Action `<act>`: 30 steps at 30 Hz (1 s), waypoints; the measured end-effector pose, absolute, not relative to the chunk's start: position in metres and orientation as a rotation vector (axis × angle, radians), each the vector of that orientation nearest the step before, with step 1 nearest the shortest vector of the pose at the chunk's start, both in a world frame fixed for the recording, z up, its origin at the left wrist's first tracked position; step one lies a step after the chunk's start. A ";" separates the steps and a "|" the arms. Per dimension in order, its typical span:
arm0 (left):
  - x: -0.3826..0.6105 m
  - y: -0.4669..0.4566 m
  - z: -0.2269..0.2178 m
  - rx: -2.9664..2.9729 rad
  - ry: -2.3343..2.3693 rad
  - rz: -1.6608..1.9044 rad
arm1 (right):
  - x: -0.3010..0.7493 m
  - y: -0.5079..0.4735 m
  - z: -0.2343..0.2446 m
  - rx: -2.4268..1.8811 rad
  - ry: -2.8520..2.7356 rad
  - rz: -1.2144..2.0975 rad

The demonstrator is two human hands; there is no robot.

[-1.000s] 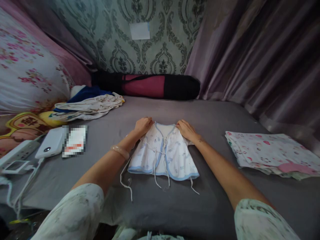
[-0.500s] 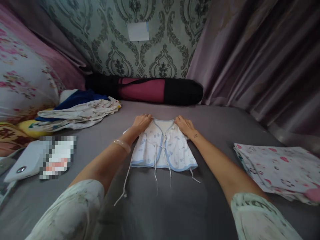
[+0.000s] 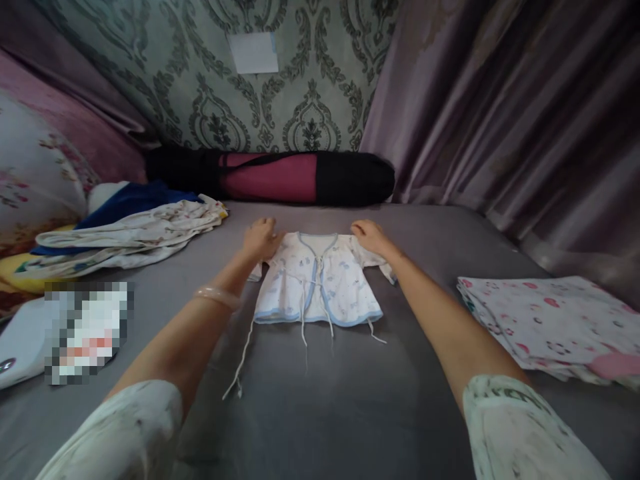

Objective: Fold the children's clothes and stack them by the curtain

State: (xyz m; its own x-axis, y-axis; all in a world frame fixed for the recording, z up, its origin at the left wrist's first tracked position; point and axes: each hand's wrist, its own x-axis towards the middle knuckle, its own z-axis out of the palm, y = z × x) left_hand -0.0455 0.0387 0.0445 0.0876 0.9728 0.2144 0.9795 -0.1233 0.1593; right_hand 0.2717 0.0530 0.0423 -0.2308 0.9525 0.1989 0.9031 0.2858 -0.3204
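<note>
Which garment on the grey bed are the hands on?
The small white baby top with blue trim, spread flat at centre: left hand and right hand rest on its shoulders. The crumpled pile at left and folded floral cloth at right lie apart.

Baby top (image 3: 320,280): white w/ blue trim, flat face-up on my grey bed, ties loose, sleeves out.

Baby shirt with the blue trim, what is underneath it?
The baby shirt lies flat on the grey bed sheet, which shows all around it. The left hand and right hand rest on its shoulders. Anything beneath the cloth is hidden.
</note>
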 end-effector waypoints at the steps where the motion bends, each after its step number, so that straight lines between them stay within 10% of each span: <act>1: -0.056 0.033 0.046 -2.267 -2.084 -0.481 | 0.284 0.051 0.044 -1.709 -2.114 0.222; 12: -0.116 -0.044 0.035 -2.555 -2.052 -0.697 | 0.351 -0.029 0.036 -2.374 -1.692 0.545; 30: -0.108 -0.047 0.033 -2.485 -2.141 -0.453 | 0.349 -0.017 0.035 -2.247 -1.622 0.497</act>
State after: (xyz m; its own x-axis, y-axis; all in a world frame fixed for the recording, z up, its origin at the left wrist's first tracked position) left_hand -0.1084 -0.0472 0.0330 0.1327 0.9866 0.0948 0.9404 -0.1555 0.3024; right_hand 0.3493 -0.0171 0.0346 0.2928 0.9519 -0.0899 0.8389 -0.3009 -0.4536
